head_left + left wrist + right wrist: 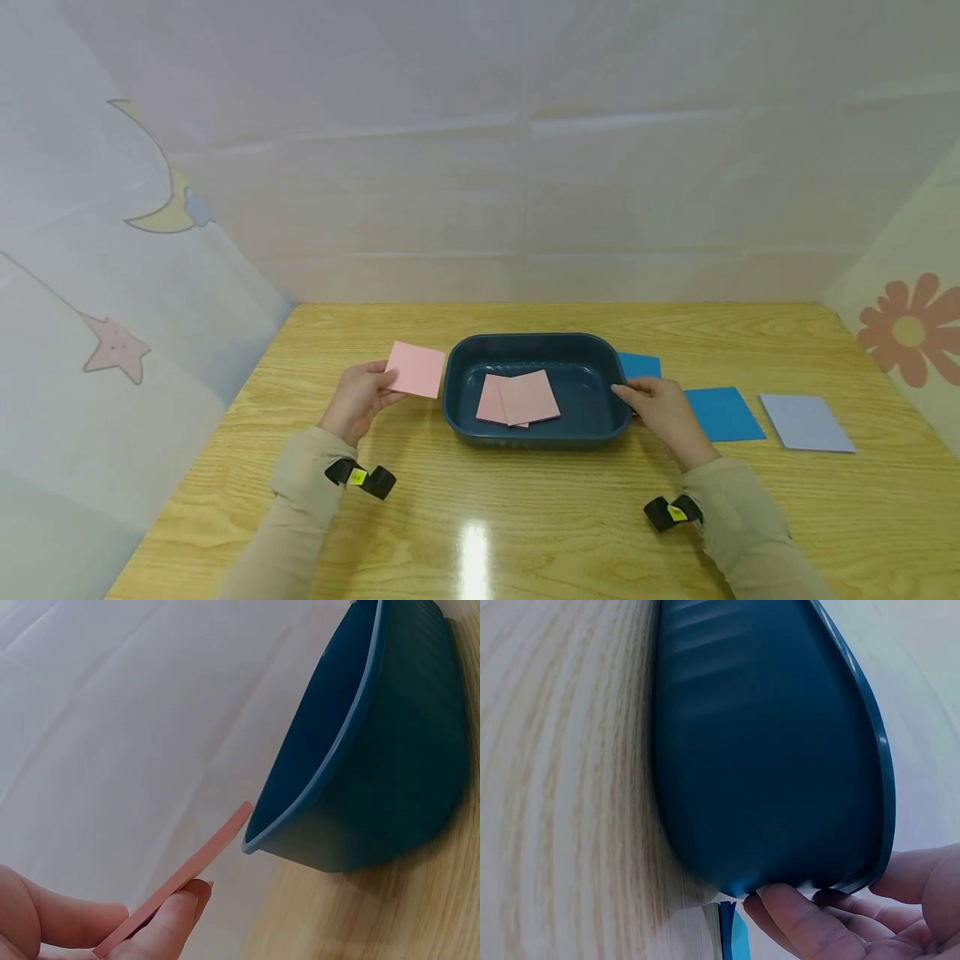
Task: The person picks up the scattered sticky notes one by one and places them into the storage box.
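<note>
A pink sticky-note pad (416, 369) is pinched between the thumb and fingers of my left hand (358, 402), held up just left of a dark blue plastic bin (456, 429). Seen edge-on in the left wrist view, the pad (184, 876) has its far edge close to the bin's rim (349, 739). My right hand (663, 412) grips the bin's right end, thumb at the rim and fingers against the outer wall (772, 765). Inside the bin, two pink pads (531, 398) overlap on the floor.
Right of the bin lie a blue pad (724, 414), another blue pad (642, 365) partly hidden behind the bin and right hand, and a pale lavender pad (807, 422). Everything stands on a wood-grain table (525, 517), with a pale cloth backdrop (525, 192) behind it.
</note>
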Tool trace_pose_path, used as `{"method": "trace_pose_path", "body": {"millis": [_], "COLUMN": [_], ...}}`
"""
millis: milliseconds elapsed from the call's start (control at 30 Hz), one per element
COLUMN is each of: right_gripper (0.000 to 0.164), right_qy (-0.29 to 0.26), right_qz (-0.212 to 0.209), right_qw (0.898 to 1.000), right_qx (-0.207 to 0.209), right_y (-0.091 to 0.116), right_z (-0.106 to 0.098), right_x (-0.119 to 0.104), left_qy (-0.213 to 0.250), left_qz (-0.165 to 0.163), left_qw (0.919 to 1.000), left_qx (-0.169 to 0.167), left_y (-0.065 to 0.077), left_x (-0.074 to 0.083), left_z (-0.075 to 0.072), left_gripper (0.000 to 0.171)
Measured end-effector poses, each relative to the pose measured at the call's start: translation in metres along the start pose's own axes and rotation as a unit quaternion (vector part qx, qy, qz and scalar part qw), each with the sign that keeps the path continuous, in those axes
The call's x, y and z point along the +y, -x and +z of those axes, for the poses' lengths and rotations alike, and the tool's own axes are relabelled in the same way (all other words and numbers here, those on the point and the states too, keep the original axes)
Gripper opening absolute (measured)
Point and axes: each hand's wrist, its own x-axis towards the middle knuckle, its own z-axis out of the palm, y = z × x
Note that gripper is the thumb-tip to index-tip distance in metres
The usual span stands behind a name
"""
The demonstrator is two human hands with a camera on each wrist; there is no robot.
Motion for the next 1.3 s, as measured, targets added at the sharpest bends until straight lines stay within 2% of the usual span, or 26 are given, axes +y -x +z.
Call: {"method": "trace_pose_path", "body": {"millis": [800, 1300], "right_gripper": [0.056, 0.056], "right_qy": [0.0, -0.002], "right_qz": [0.001, -0.001], "right_qw": [1.0, 1.0], "right_qx": [-0.003, 0.0], "right_y": [-0.001, 0.0], "right_z": [0.0, 0.0], "right_x": [0.001, 0.001], "left_qy": [0.018, 0.03], "left_qz": [-0.001, 0.005], "left_qw": [0.9998, 0.9991], "left_qx": [-0.006, -0.03], "left_y": [0.006, 0.007], "left_x": [0.004, 0.004], "left_z": [0.018, 0.029], "left_gripper": [0.041, 0.041]}}
